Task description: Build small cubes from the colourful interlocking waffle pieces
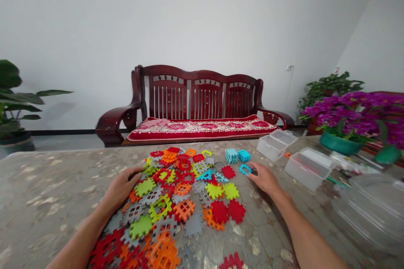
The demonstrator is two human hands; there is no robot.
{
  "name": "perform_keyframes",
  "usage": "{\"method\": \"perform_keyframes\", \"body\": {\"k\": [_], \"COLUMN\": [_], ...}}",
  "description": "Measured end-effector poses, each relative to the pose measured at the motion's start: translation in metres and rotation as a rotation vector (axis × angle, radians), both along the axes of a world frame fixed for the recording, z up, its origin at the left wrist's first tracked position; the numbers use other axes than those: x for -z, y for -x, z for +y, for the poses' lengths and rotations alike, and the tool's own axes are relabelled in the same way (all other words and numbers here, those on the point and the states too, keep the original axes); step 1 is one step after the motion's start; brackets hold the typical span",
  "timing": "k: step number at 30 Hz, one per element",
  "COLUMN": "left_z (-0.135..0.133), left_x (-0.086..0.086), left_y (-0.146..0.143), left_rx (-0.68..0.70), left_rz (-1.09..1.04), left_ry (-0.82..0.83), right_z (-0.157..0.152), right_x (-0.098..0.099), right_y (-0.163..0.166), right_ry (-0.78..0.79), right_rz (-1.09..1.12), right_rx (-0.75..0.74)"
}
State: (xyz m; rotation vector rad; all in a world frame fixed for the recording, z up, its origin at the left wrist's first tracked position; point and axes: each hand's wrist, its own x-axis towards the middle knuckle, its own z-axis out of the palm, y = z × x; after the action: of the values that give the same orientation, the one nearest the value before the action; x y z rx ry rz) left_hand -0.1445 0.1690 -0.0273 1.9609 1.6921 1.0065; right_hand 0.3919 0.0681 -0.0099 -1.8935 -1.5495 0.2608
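A wide heap of interlocking plastic tiles [184, 208] in red, orange, lime, grey and blue covers the middle of the table. At the heap's left edge rests my left hand [128, 178], its fingertips hidden among the tiles. My right hand [263, 178] pinches a blue open-frame tile [245, 170] at the heap's right side. Just beyond it stand a stack of light blue tiles [231, 156] and a smaller stack of blue tiles [244, 155]. One red tile [232, 262] lies apart near the front edge.
Two clear plastic boxes [272, 147] [307, 172] stand to the right, an orange piece [288, 155] between them. Nearer are clear lids or containers [372, 210]. Purple flowers in a green pot [341, 143] stand behind. A wooden bench [205, 96] is across the table.
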Motion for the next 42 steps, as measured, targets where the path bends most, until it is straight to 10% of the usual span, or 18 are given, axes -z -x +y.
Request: {"method": "perform_keyframes", "body": {"k": [11, 22, 42], "left_z": [-0.001, 0.000, -0.002], "left_x": [-0.003, 0.001, 0.001], "left_y": [-0.001, 0.002, 0.002], "left_rx": [-0.013, -0.024, -0.021], "left_rz": [-0.012, -0.008, 0.022], "left_ry": [-0.008, -0.006, 0.021], "right_z": [0.006, 0.055, 0.056], "right_x": [-0.012, -0.020, -0.027], "right_y": [-0.005, 0.000, 0.014], "right_ry": [-0.197, -0.089, 0.042], "right_rz": [0.104, -0.185, -0.299], "right_rx": [0.204, 0.324, 0.349]}}
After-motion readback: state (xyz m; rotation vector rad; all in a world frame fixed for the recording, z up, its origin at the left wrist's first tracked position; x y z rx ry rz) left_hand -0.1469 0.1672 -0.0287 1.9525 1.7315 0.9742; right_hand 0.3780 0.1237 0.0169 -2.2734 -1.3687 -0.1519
